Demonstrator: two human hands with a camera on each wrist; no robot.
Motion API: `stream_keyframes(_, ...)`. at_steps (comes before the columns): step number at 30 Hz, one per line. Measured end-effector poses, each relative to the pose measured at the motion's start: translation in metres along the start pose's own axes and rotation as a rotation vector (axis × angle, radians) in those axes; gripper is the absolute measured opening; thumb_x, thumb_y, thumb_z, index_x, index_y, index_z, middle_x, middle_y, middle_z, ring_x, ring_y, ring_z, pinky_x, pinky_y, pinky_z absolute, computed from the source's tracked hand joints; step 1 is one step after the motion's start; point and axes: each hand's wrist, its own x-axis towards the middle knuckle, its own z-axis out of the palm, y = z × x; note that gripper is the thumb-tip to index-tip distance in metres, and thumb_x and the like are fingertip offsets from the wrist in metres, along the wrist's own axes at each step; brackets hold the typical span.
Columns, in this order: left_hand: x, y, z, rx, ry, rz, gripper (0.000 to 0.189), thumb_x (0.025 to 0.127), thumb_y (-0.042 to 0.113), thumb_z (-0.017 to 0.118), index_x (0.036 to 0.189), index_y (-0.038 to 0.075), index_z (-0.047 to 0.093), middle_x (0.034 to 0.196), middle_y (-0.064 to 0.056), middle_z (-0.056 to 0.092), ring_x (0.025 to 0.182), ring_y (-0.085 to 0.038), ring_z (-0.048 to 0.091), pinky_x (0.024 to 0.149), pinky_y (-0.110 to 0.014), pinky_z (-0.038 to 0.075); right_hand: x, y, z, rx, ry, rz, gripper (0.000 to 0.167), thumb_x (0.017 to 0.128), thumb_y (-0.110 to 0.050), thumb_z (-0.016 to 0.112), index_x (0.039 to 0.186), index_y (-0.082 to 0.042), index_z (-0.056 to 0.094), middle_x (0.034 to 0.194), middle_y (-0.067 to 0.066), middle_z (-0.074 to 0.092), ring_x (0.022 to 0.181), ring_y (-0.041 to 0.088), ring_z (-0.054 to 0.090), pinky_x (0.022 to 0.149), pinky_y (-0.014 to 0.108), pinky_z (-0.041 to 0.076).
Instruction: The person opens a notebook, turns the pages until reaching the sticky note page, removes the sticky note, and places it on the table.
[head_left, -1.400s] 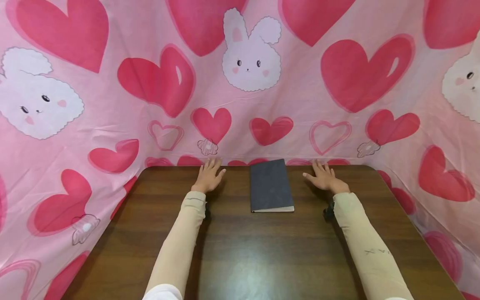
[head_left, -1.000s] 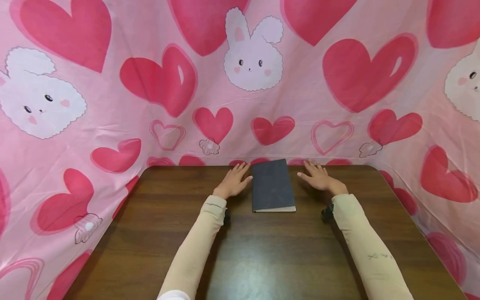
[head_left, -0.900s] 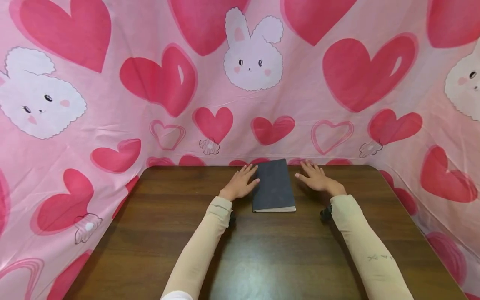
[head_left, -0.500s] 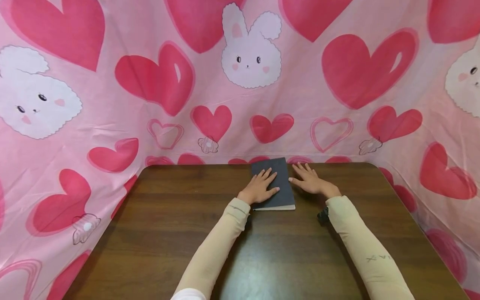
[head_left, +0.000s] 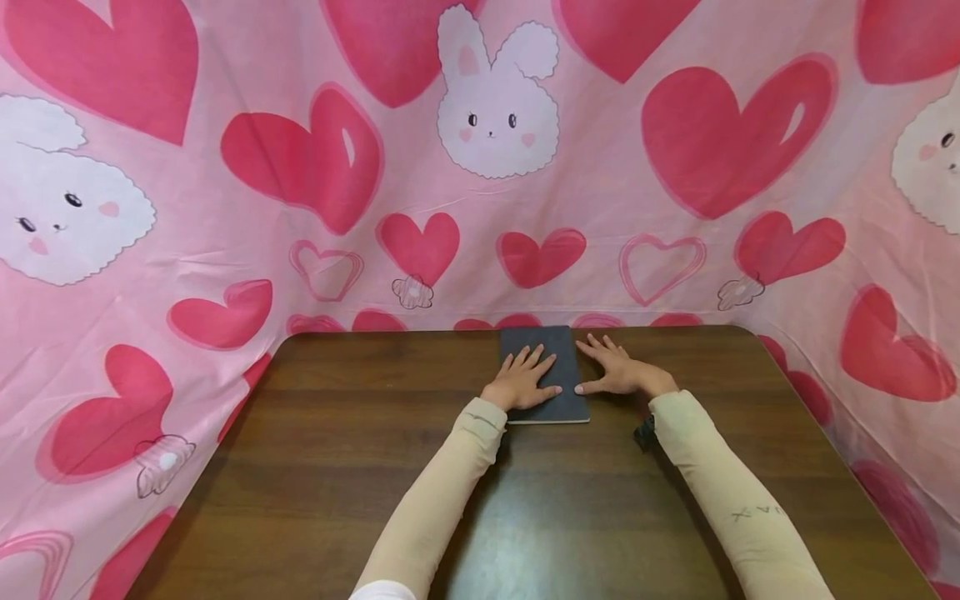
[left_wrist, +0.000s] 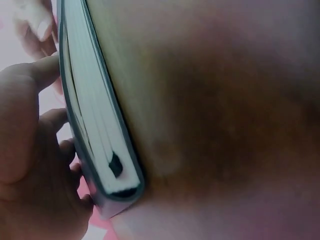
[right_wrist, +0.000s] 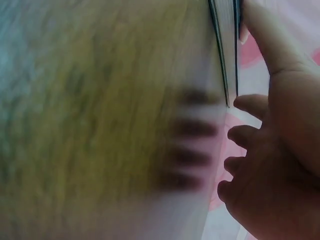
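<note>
A dark grey hardcover book [head_left: 567, 362] lies on the table near its back edge. My left hand [head_left: 521, 383] rests flat on the cover, fingers spread, hiding the book's left middle part. In the left wrist view, this hand [left_wrist: 25, 150] presses along the cover, and the pale page block [left_wrist: 95, 100] shows between the two covers. My right hand [head_left: 618, 372] is just right of the book, its thumb tip at the right edge. The right wrist view shows this hand [right_wrist: 285, 130] with fingers extended above the tabletop and the thumb at the book's edge [right_wrist: 229, 55].
The brown wooden table [head_left: 360, 475] has rounded back corners. A pink cloth [head_left: 315, 225] with hearts and rabbit faces hangs behind and along both sides. A small black device [head_left: 646, 433] sits at the right wrist.
My left hand has moved right from the bare table onto the book. My right hand has come left to its edge. The slightly raised cover now lies flatter.
</note>
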Motion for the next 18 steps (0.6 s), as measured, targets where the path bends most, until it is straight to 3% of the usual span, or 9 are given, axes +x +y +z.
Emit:
stream_keyframes(9,0.0004,0.0005,0.0011,-0.018,0.008,-0.004,0.070,0.105,0.060,0.037,0.164,0.029,0.016,0.172,-0.001,0.007,0.159,-0.025,0.004,0.127,-0.049,0.006,-0.0035,0.0005,-0.0030,0.045,-0.071,-0.030,0.119,0.078,-0.044,0.087,0.162,-0.003,0.013,0.167,0.029,-0.004,0.150,0.056,-0.011,0.114,0.076,-0.002)
stream_keyframes(18,0.0034,-0.0001,-0.0004,-0.075,0.065,-0.001,0.069,0.105,0.053,0.044,0.163,0.021,0.024,0.171,-0.005,0.018,0.158,-0.029,0.013,0.125,-0.053,0.014,-0.0048,0.0010,-0.0041,0.060,-0.054,-0.047,0.123,0.075,-0.040,0.090,0.162,-0.003,0.012,0.167,0.029,-0.005,0.150,0.056,-0.012,0.112,0.077,-0.003)
